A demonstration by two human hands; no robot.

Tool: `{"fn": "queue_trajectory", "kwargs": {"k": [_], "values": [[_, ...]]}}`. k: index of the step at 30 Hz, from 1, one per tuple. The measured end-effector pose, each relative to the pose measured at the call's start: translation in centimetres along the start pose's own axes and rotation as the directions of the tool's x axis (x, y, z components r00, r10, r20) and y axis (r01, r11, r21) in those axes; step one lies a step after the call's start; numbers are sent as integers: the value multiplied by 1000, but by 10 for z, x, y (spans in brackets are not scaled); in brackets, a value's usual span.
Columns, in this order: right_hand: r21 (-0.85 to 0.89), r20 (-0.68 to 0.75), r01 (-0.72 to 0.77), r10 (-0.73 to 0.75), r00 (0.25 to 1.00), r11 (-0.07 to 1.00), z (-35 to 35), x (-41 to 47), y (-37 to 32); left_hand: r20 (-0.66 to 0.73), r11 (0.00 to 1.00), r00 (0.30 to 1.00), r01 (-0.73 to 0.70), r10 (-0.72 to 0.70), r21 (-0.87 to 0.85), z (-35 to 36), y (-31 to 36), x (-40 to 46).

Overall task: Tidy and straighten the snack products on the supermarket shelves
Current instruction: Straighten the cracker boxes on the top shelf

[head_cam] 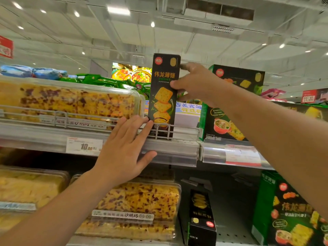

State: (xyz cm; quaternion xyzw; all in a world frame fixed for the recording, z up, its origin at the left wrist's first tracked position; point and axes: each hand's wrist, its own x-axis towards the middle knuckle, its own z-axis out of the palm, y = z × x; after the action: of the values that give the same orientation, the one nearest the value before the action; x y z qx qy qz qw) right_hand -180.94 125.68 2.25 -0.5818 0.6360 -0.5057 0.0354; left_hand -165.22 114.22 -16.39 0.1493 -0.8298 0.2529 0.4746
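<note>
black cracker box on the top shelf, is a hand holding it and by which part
Yes: the right hand grips the black cracker box by its upper right edge. The left hand rests open on the shelf rail.

Two hands show: the left hand [122, 150] and the right hand [193, 84]. There are two tall thin black cracker boxes, one up on the top shelf [164, 89] and one lower down [202, 219]. There are two big green cracker boxes, one up high [230, 103] and one down low [287, 210]. One white price tag [84, 146] reads 10
</note>
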Motion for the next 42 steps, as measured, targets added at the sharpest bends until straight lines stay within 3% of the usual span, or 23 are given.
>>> {"fn": "queue_trajectory", "kwargs": {"k": [2,5,8,10,12,15,19,23,25,29,32,36,40,42], "values": [[-34,-42,49,-51,998,998,-3,-17,6,-40,999,999,31,-32,-27,1,4,-3],[-197,-121,256,-282,952,946,-7,-72,30,-126,990,988,79,-93,-118,9,29,-22],[-278,-80,481,-519,851,832,-6,-150,77,-122,960,991,-93,63,-265,23,74,-68],[-385,18,527,-564,825,758,-1,-198,117,8,912,986,-149,164,-382,30,103,-97],[-437,124,478,-476,871,762,7,-236,157,168,894,962,-124,215,-430,34,128,-113],[-527,268,324,-209,941,786,20,-265,204,335,928,914,-100,229,-360,40,155,-117],[-639,296,218,-26,955,738,38,-266,248,402,941,900,-28,171,-336,44,171,-113],[-702,218,227,-100,971,675,51,-264,270,492,837,863,186,111,-514,45,176,-111],[-719,177,253,-182,967,648,54,-262,275,491,816,865,208,105,-539,47,176,-112],[-681,174,316,-273,946,661,49,-258,276,461,804,883,208,91,-556,47,175,-113],[-551,115,311,-299,947,774,28,-253,261,438,782,898,242,43,-574,43,171,-113],[-358,-8,177,-193,981,917,-9,-238,211,479,622,866,454,-140,-638,34,168,-84],[-55,-33,134,-136,990,989,-32,-225,172,391,526,899,435,-199,-731,30,167,-56],[4,-15,98,-98,995,995,-41,-219,162,368,481,899,439,-239,-759,26,165,-50]]}}
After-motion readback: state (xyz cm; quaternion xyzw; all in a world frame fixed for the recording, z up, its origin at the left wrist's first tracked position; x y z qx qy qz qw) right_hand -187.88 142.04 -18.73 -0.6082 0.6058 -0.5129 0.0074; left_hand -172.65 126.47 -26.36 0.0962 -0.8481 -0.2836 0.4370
